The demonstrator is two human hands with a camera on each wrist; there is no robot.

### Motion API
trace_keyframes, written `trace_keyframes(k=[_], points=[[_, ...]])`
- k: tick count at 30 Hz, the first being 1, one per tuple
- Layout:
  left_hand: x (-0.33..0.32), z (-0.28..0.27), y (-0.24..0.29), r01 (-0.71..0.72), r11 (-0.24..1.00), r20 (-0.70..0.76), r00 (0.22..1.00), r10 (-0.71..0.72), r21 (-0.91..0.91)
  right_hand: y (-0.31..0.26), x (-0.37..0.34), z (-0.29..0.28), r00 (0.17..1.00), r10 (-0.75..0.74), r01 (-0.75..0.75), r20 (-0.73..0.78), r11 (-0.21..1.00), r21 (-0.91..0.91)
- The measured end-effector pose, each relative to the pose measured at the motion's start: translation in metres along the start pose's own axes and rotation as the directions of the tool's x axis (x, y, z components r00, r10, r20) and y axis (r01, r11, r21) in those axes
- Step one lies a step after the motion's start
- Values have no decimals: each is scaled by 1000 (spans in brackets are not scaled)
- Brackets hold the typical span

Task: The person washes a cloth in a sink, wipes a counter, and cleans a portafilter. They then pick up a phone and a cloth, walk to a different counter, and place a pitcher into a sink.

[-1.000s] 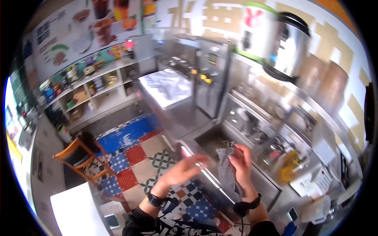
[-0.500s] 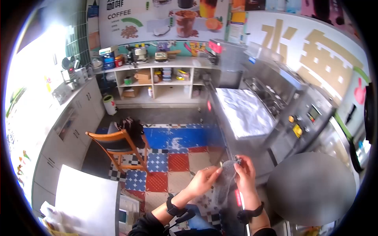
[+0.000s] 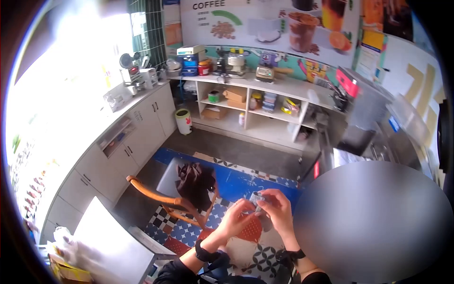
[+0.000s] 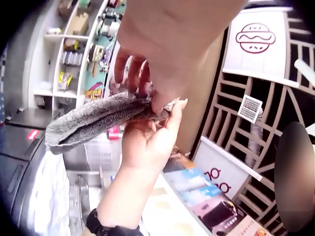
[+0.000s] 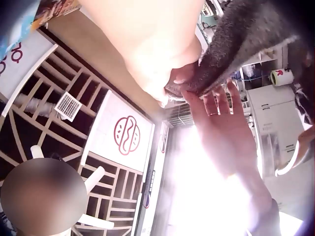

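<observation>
We see the grey cloth [image 4: 98, 120] has moved from the sink to above the tiled floor [image 3: 241, 251]. The left hand [image 3: 235, 218] has joined the right hand [image 3: 279, 209], fingers of both pinching it; we judge finer handling is possible.

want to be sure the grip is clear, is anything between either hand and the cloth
Nothing visible: the left hand and right hand both touch the cloth directly, near one end.

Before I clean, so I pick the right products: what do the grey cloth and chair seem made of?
Cloth: textile, perhaps microfibre; its matte grey surface looks fuzzy. Chair: frame likely varnished wood, orange-brown with a slight sheen.
</observation>
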State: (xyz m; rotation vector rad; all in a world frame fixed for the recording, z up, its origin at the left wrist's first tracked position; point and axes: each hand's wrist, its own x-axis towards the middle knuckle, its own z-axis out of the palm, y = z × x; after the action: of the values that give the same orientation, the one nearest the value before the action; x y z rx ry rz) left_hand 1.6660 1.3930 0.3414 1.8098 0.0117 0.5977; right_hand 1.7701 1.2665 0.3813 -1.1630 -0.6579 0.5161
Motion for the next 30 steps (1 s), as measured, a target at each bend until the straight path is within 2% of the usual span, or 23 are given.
trace_keyframes(k=[2,3,4,6,7,8,9,10,12,14,16,17,18,19,20,21,22,24,26,27,28,29,30], points=[[45,-28,-35,150,927,52,989,-140,-345,19,69,-4,996,-82,86,45,993,-80],[68,-42,-48,234,818,102,972,-213,-526,25,101,-4,999,-27,28,33,999,-38],[91,-60,-68,238,845,88,971,-224,-479,36,134,-8,1000,23,-23,-3,1000,8],[136,-90,-104,342,559,120,911,-395,-756,73,206,-23,995,100,-89,-28,959,268],[162,-104,-114,250,451,113,945,-308,-857,78,238,-27,980,182,-150,-84,942,301],[195,-118,-124,194,386,81,954,-289,-902,96,272,-36,967,238,-191,-87,911,367],[223,-129,-133,144,313,50,956,-289,-939,113,303,-46,925,368,-366,94,794,485],[248,-138,-143,99,243,23,955,-297,-965,130,329,-55,842,459,-533,283,629,566],[304,-149,-177,76,224,-7,938,-346,-972,157,374,-61,659,604,-751,448,490,444],[343,-152,-218,110,392,-58,918,-393,-913,168,418,-65,636,674,-770,376,521,369],[384,-161,-244,201,661,-39,943,-330,-723,191,461,-80,637,710,-770,299,569,289],[407,-169,-253,179,826,-33,972,-232,-534,203,488,-87,696,645,-718,316,627,301],[434,-179,-260,126,940,-2,991,-133,-318,205,514,-91,729,617,-683,297,683,260],[460,-185,-261,169,913,16,984,-175,-371,202,543,-95,761,584,-643,283,735,213],[486,-193,-267,169,931,-2,984,-180,-324,202,571,-100,791,546,-598,276,785,161],[509,-203,-284,222,877,-37,965,-261,-426,207,598,-109,841,486,-530,238,830,174],[534,-213,-302,259,813,-67,937,-342,-522,216,627,-122,857,459,-509,232,824,249],[589,-223,-328,-49,562,-165,974,-157,-826,231,689,-147,890,400,-456,219,794,402],[642,-233,-348,-30,309,-144,924,-353,-951,232,766,-162,801,424,-591,422,672,446],[663,-239,-379,51,-6,51,954,-295,-999,231,797,-165,739,434,-666,516,591,456],[681,-235,-411,75,348,-87,899,-429,-935,234,818,-169,672,435,-734,599,498,461],[698,-234,-433,110,35,85,901,-425,-993,249,848,-176,597,413,-772,687,527,354],[717,-236,-452,144,-273,237,908,-345,-951,261,878,-178,593,473,-777,652,548,310]])
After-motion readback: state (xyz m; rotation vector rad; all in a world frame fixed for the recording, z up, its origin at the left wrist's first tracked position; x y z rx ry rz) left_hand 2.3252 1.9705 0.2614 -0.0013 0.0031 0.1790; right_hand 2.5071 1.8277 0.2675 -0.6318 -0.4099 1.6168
